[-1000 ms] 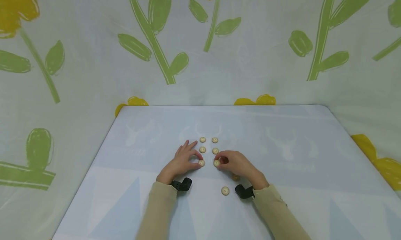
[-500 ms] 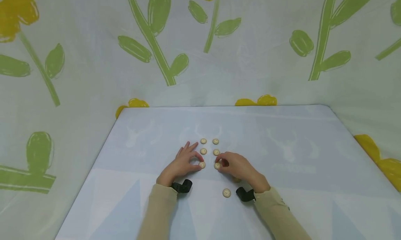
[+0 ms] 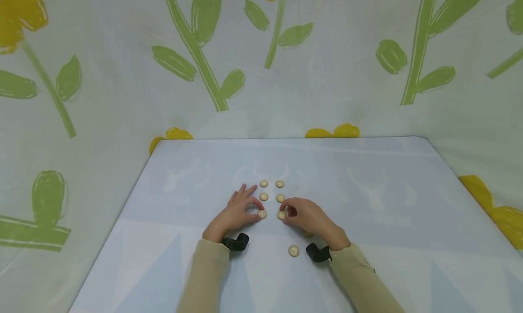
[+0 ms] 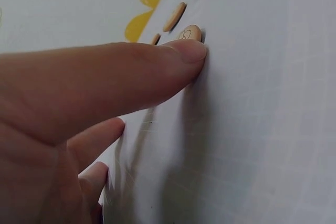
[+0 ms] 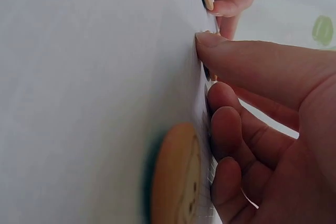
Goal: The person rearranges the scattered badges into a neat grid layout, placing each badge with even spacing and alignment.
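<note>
Small round wooden discs with dark markings lie on the table point(image 3: 163, 258). My left hand point(image 3: 234, 215) pinches one disc point(image 3: 262, 214) between thumb and forefinger, its other fingers spread out on the tabletop. Opposite it, my right hand point(image 3: 308, 215) holds another disc point(image 3: 281, 215) the same way, with the remaining fingers curled. In the left wrist view the thumb covers part of the left disc point(image 4: 190, 32). Past the hands, two pairs of discs stand in two short columns, among them a near-left disc point(image 3: 263, 196) and a near-right disc point(image 3: 280, 198).
A loose disc point(image 3: 293, 250) lies nearer to me, left of the right wrist's black camera point(image 3: 318, 252). One more disc point(image 3: 306, 233) is partly hidden under the right hand. Behind the table hangs a pale curtain point(image 3: 327, 86) with printed flowers.
</note>
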### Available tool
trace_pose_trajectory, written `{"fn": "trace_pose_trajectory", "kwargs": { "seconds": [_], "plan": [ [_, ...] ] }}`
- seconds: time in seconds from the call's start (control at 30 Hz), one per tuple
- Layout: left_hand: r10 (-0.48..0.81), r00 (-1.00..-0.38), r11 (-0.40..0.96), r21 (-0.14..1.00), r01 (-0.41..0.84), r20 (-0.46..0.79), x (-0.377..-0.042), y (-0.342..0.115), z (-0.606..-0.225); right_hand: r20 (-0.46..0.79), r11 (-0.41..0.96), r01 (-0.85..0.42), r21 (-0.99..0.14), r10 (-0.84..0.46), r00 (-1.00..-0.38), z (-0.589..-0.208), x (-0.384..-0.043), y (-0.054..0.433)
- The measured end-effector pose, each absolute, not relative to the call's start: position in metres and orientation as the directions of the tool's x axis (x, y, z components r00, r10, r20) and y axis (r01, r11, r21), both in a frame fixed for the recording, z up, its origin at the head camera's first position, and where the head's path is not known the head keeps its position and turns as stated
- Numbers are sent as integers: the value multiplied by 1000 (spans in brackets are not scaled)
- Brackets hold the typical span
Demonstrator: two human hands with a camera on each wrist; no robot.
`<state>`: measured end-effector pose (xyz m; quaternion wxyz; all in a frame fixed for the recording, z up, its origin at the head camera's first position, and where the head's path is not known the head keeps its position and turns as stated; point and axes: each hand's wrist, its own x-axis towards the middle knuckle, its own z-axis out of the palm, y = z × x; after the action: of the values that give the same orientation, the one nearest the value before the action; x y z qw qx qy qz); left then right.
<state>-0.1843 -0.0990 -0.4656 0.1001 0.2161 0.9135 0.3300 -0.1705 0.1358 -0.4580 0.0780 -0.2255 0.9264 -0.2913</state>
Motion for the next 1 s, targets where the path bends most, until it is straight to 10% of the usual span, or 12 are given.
{"fn": "trace_pose_trajectory", "kwargs": {
  "seconds": [1.0],
  "plan": [
    [454, -890, 693, 642, 327, -37, -185, -99, -466, -30, 733, -346, -586, -446, -895, -457, -170, 133]
  ]
}}
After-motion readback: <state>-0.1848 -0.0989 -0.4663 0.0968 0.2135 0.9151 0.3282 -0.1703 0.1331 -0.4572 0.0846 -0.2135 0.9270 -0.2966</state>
